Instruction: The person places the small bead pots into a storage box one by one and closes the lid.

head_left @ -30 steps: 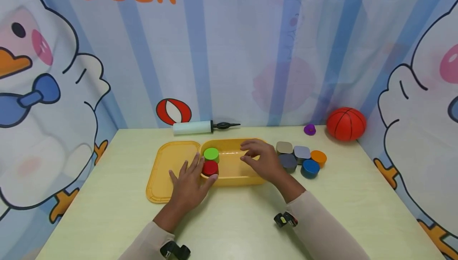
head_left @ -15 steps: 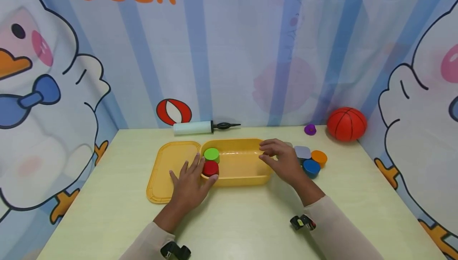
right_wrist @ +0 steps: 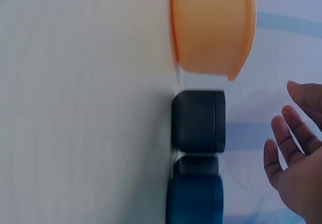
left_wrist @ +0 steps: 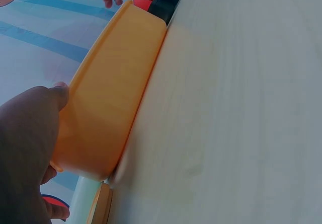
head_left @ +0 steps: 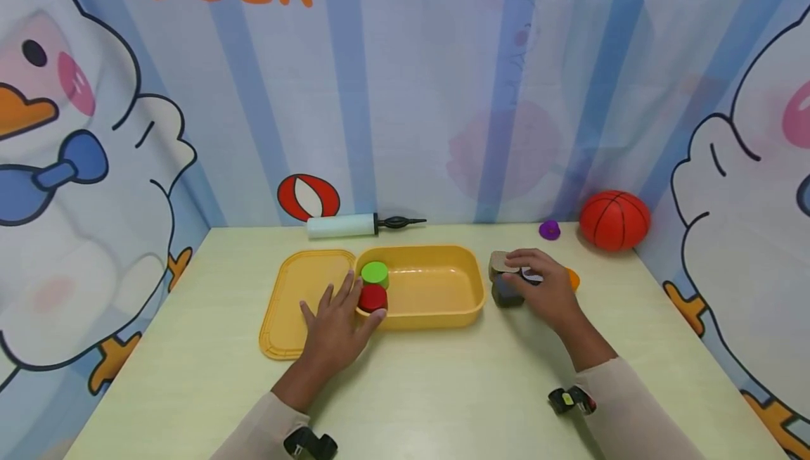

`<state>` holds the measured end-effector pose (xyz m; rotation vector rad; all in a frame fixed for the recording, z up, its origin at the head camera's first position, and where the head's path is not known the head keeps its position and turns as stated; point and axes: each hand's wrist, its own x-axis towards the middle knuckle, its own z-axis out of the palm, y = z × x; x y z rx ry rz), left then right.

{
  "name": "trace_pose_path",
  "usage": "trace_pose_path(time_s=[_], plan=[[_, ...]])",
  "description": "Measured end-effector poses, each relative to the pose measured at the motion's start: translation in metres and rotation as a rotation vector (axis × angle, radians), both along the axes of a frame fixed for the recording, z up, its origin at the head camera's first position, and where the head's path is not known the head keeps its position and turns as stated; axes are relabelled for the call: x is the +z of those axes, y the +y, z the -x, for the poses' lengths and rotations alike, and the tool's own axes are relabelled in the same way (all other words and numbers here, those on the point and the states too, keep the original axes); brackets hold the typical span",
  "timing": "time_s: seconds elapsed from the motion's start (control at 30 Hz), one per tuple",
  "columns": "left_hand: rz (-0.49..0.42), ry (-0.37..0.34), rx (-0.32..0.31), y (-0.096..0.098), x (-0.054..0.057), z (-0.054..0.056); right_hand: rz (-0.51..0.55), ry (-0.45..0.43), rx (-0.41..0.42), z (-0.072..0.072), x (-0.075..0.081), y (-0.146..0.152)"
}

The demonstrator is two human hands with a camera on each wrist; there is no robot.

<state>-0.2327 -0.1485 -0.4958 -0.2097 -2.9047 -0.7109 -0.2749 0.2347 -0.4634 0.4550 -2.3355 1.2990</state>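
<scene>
A yellow plastic box [head_left: 436, 319] stands without its lid, with a lime-green round tub [head_left: 375, 273] and a red round tub [head_left: 373, 297] at its left end. My left hand [head_left: 335, 326] rests at the box's near left corner, fingers spread fairly straight, thumb touching the rim [left_wrist: 70, 83]. Over a group of small tubs at the right, my right hand [head_left: 545, 291] hovers with fingers parted and nothing held. Beneath it show a dark grey tub [head_left: 506, 291], a beige tub [head_left: 500, 263] and part of an orange tub [head_left: 574, 279]. A blue tub [right_wrist: 195, 200] appears in the right wrist view.
The flat yellow lid [head_left: 285, 312] lies left of the box. Behind stands a pale hand pump [head_left: 342, 226] with a black nozzle. A purple knob-like piece [head_left: 550, 230] and a red basketball [head_left: 614, 221] are at the back right, before a printed curtain [head_left: 405, 94].
My right hand has moved right, from above the box to over the group of tubs. The left hand has stayed at the box's corner.
</scene>
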Motion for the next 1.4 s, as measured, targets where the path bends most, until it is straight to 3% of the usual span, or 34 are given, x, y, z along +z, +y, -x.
trace_pose_path(time_s=[0.23, 0.43, 0.83, 1.17, 1.4], plan=[[-0.001, -0.002, 0.002, 0.0, 0.0, 0.0, -0.026, -0.015, -0.083, -0.001, -0.004, 0.025], [-0.009, -0.008, -0.001, 0.0, -0.001, 0.0, -0.044, -0.107, -0.168, 0.0, -0.01, 0.045], [-0.008, -0.008, 0.0, 0.002, 0.001, 0.0, 0.041, -0.142, -0.254, -0.001, -0.02, 0.078], [0.003, 0.007, -0.001, -0.001, -0.003, 0.001, 0.014, -0.317, -0.271, 0.004, -0.039, 0.098], [-0.001, 0.008, 0.0, -0.001, -0.003, 0.0, 0.11, -0.456, -0.262, 0.007, -0.045, 0.102]])
